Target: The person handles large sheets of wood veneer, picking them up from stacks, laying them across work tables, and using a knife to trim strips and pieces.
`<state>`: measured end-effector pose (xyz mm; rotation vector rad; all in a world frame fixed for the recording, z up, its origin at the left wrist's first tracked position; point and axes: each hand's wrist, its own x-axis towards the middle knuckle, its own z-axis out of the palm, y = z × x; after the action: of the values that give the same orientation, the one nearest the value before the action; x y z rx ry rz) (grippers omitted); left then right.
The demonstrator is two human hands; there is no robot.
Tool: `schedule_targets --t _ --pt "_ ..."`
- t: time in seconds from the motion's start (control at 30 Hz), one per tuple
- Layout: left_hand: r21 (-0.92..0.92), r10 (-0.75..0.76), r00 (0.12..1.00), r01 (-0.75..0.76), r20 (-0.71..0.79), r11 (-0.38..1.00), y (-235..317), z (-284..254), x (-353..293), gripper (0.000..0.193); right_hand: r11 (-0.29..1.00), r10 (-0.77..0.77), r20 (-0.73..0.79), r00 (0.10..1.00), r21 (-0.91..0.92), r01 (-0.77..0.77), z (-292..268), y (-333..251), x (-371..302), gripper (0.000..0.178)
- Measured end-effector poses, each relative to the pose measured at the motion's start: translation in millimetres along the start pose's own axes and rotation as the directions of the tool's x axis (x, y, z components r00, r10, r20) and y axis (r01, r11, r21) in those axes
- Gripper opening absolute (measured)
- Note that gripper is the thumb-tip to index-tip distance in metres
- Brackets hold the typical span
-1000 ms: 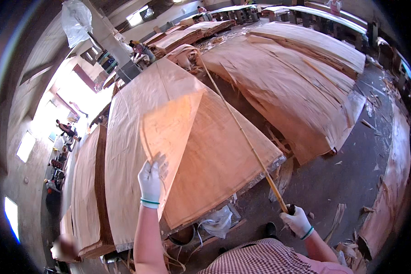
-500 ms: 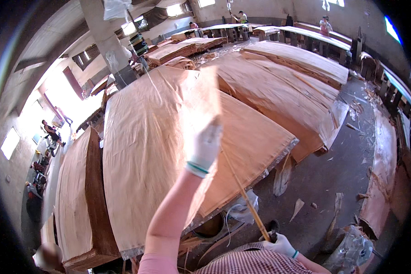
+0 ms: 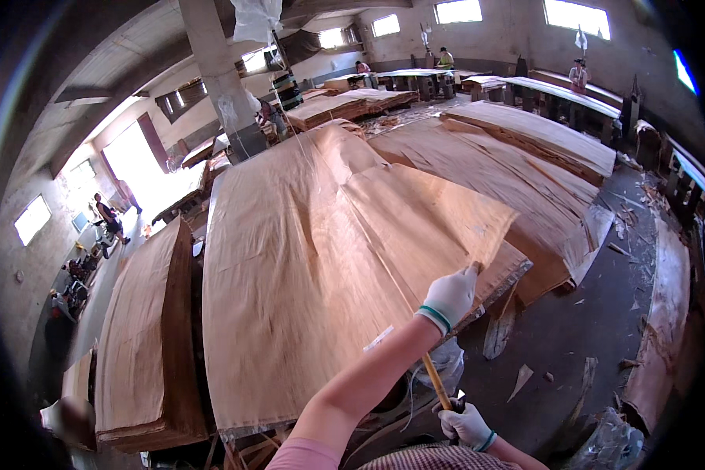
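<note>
My left hand [image 3: 450, 301], in a white glove with a green cuff, pinches the near right edge of a thin wood veneer sheet [image 3: 431, 215]. The sheet is raised and rippled there, above a broad stack of veneer [image 3: 251, 313]. Lower right, my right hand [image 3: 467, 428], gloved the same way, closes round the dark near end of a slender wooden stick [image 3: 436, 379]. That stick slants up and away to the left, passing behind my left wrist. A small pale strip [image 3: 378, 338] lies on the sheet beside my left forearm.
Another veneer stack [image 3: 137, 337] stands at the left, and more sheets [image 3: 517, 176] lie beyond to the right. Clear plastic [image 3: 444, 364] hangs by the near edge. Scraps litter the dark floor [image 3: 548, 345]. A concrete pillar [image 3: 219, 86] rises behind; several people work far off.
My left hand has swung toward me and to the right, drawing the veneer sheet's edge with it. My right hand stays low on the stick. The whole view has shifted slightly.
</note>
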<state>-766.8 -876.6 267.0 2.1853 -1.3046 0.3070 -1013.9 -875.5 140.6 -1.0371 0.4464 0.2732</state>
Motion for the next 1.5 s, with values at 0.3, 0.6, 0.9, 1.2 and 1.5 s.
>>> schedule_targets --t 0.3,0.6,0.9,1.2,1.5 --pt "-0.232 -0.024 0.955 0.096 0.297 0.968 -5.4 36.9 -42.1 0.056 0.948 -0.049 0.123 0.991 -0.308 0.085 16.8 6.0 43.9 0.011" --pt "-0.303 -0.817 0.561 0.808 0.132 0.505 -71.6 18.1 -203.1 0.097 0.914 -0.145 0.131 0.981 -0.363 0.183 30.0 -20.3 101.3 0.009" --pt "-0.908 -0.837 0.361 0.239 0.411 -0.343 -71.5 -20.3 -285.1 0.035 0.968 0.011 0.326 0.945 -0.239 0.071 121.3 59.3 78.6 0.014" --pt "-0.987 -0.961 0.276 0.155 0.006 0.039 -122.4 -156.9 -467.3 0.028 0.917 -0.079 0.632 0.771 -0.257 0.304 324.5 169.9 59.0 0.031" --pt "-0.978 -0.985 0.163 0.191 -0.047 0.079 -125.4 -355.4 -702.5 0.027 0.273 0.266 0.687 0.676 -0.726 0.631 429.6 299.2 66.7 0.029"
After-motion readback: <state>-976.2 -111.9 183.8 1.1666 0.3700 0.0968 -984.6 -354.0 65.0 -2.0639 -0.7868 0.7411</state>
